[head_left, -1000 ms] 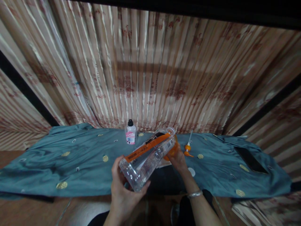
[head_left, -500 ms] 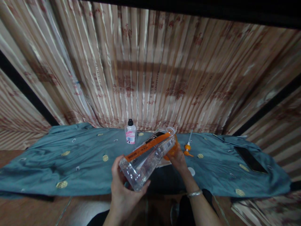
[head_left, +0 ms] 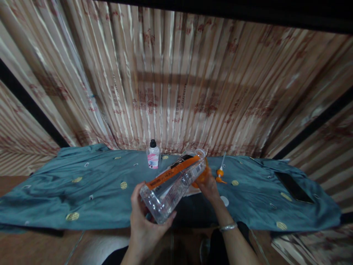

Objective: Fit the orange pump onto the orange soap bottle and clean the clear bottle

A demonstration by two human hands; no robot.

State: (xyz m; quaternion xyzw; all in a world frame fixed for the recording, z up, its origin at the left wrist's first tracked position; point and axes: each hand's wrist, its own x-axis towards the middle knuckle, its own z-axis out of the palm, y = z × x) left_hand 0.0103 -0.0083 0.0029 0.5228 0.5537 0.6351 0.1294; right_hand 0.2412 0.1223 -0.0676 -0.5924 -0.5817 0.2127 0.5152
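Tilting the clear plastic bottle [head_left: 173, 189] by the surface's near edge [head_left: 110, 221], we cup its base in our left hand [head_left: 149, 224], an orange container [head_left: 203, 175] in our right hand [head_left: 209, 188]; pump dispenser [head_left: 220, 173] already off, remainder unclear.

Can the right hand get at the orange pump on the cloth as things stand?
Probably not without letting go: the right hand is holding the orange bottle. Otherwise the way looks free; the pump lies close beside that hand, uncovered.
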